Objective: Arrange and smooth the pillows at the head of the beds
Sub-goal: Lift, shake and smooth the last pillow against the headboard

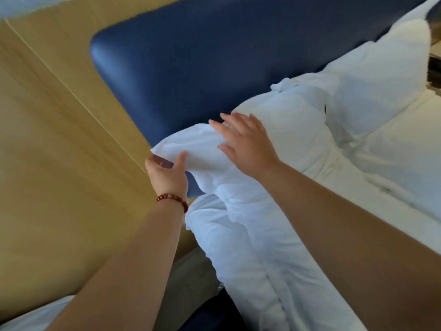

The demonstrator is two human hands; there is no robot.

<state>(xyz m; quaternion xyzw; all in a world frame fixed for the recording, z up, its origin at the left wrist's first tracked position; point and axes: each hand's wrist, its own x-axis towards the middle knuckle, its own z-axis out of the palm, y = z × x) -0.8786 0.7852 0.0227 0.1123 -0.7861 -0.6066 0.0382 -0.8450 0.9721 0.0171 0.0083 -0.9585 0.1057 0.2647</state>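
Observation:
A white pillow (pixel 293 130) leans against the dark blue padded headboard (pixel 214 56). Its loose empty case end sticks out to the left. My left hand (pixel 167 175), with a red bead bracelet at the wrist, pinches that loose corner between thumb and fingers. My right hand (pixel 245 142) lies flat with straight fingers on the top of the pillow, just right of the loose end. A second white pillow (pixel 381 84) stands further right against the headboard.
A light wooden wall panel (pixel 59 139) fills the left side. The white duvet (pixel 262 247) lies rumpled below the pillows and runs to the right across the bed. A strip of white bedding (pixel 35 316) shows at the bottom left.

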